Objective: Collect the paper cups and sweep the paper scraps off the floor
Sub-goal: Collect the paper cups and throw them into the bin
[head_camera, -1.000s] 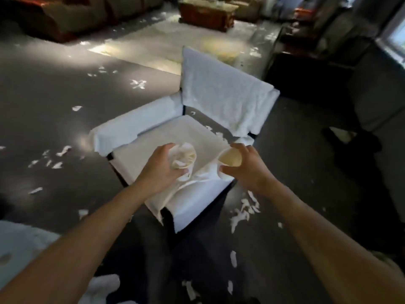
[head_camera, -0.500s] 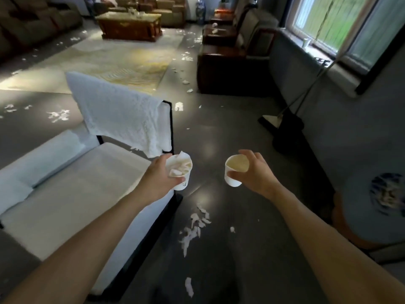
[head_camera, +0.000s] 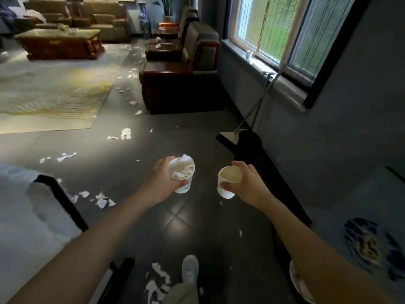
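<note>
Floor (head_camera: 186, 139) open ahead, L hand (head_camera: 162, 183) gripping scrap-stuffed cup (head_camera: 183, 179), R hand (head_camera: 248, 184) gripping empty cup (head_camera: 226, 187), broom (head_camera: 232, 136) by wall (head_camera: 328, 139)

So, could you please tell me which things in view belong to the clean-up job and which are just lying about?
Job: paper-filled cup in the left hand; second cup in the right hand; paper scraps on the floor; broom leaning by the window.
Just about: rug; coffee table; brown armchair; blue-and-white vase.

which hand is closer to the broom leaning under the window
Right. The right hand, holding a paper cup, sits just below the broom in view; the left hand, holding the scrap-filled cup, is farther left.
</note>
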{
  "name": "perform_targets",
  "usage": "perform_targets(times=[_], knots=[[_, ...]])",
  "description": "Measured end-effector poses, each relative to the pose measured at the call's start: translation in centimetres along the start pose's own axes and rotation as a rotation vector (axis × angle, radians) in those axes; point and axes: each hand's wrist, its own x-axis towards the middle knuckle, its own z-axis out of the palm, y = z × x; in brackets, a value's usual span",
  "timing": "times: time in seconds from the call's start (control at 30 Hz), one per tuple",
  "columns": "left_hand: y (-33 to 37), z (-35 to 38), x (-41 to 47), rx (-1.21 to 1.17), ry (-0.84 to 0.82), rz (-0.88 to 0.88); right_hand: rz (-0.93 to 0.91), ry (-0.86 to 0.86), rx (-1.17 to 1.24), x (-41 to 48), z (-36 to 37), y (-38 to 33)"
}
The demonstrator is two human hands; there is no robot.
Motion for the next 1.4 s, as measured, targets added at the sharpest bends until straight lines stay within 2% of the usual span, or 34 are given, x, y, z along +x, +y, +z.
perform_targets(times=[0.2,0.4,0.57,0.87,1.0,1.3,1.4], knots=[[0.7,2.5,20.6,0.028,-0.067,0.077,0.082,0.039,-0.001,17.1,-3.2,1.6],[5.0,6.6,38.3,0.133,-0.185,0.159,0.154,0.14,-0.014,30.3,-8.9,4.8],[9.5,14.7,51.3,0.1,-0.322,0.24,0.259,0.252,0.082,41.7,-13.6,10.9],[14.1,31.5,72.1,0.075,-0.519,0.317,0.406,0.295,0.092,61.7,-18.5,24.2],[13.1,39.2,78.3,0.075,-0.633,0.252,0.511,0.25,-0.01,68.0,-17.1,30.3],[3.0,60.3,89.5,0.264,-0.843,0.241,0.673,0.123,0.093,81.4,-6.0,46.2],[-0.2,64.8,91.2,0.435,-1.017,0.285,0.708,0.033,0.091,83.3,-2.5,50.4]])
